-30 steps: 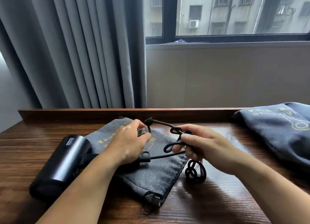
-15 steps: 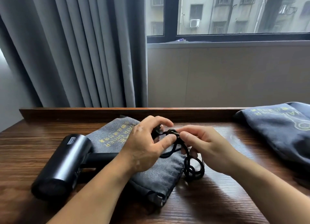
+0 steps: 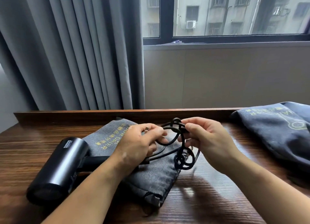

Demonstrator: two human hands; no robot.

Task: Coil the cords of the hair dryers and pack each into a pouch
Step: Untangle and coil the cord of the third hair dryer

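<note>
Bare left hand point(image 3: 136, 145), bare right hand point(image 3: 209, 139)

2 hands point(image 3: 139, 143) point(image 3: 206, 139) on black cord point(image 3: 182, 158) above grey pouch point(image 3: 156, 178)

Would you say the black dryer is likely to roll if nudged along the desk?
Probably not far: the dryer is round-barrelled, but its handle juts sideways onto the pouch and should stop it. The cord, held in the left hand and right hand, may tug back.

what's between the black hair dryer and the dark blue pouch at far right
Head view: a grey fabric pouch with yellow lettering, the left hand and right hand gripping the black cord above it, then bare wooden desk.
</note>
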